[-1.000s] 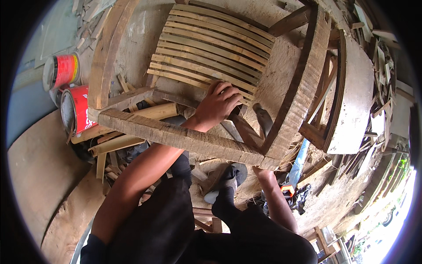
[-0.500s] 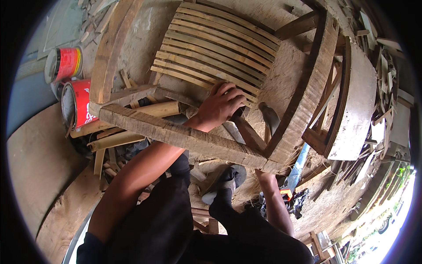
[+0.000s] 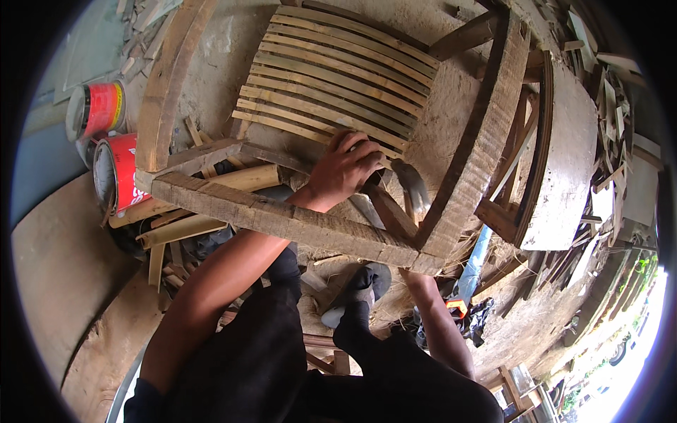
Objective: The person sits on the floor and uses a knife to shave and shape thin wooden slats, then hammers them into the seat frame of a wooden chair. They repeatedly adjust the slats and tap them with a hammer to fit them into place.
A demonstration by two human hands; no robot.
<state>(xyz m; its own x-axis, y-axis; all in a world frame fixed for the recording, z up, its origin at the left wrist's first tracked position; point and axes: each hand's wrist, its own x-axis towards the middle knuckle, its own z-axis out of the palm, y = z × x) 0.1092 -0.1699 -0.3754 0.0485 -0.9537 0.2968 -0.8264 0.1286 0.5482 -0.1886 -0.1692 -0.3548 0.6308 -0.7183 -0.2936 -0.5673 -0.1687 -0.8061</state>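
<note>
A rough wooden chair frame (image 3: 296,224) stands before me, with a row of narrow bamboo slats (image 3: 331,77) fixed across it. My left arm passes behind the front bar, and my left hand (image 3: 345,169) is closed at the near edge of the slats, over a dark wooden rail (image 3: 391,211). What its fingers pinch is hidden. Right beside that hand is the dark head of a hammer (image 3: 411,185). Its pale handle runs down toward my right hand, which the frame's corner hides. Only my right forearm (image 3: 437,321) shows.
Two red cans (image 3: 123,169) stand at the left beside split bamboo lengths (image 3: 183,229). A curved-sided wooden piece with a pale panel (image 3: 564,155) is on the right, with scrap wood beyond. A blue-handled saw (image 3: 476,261) lies near my right forearm.
The hammer head has moved left, closer to my left hand and the slats' edge. My left hand keeps its place on the slats; the whole view has shifted slightly.
</note>
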